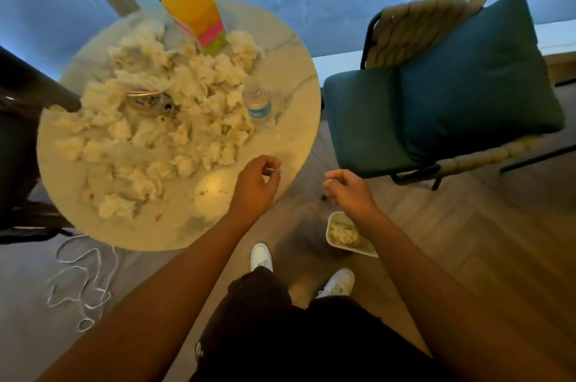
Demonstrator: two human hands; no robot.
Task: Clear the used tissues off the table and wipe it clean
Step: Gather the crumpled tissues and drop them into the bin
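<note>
Table (290, 120) dominates this shot, round and marble-topped, and heaped across it lie the used tissues (174, 120), crumpled white wads spreading from the far side down toward the near edge. That heap sits up and to the left of both hands, with no clear long axis, more a broad sprawl. Beside the table on the right stands a teal-cushioned chair (452, 95), well apart from the pile.

On the far part of the tabletop a yellow and pink tissue box (196, 17) stands tilted, and a small water bottle (257, 101) stands upright at the heap's right edge, touching or just beside the tissues; any sweep from the right would meet it first. Metal utensils (149, 101), blurred, lie buried mid-pile.

Down on the floor, a white bin (346, 235) sits under the right forearm, already holding some tissue.

Now the hands. Left hand (258, 185) hovers over the near rim, clearly the nearer one, with the closest wads just up and left of it; its fingers are curled in, possibly pinching a tiny scrap, though the blur makes that hard to tell. Right hand (349, 191) hangs off the table above the floor, fingers loosely curled, nothing visible in them.
</note>
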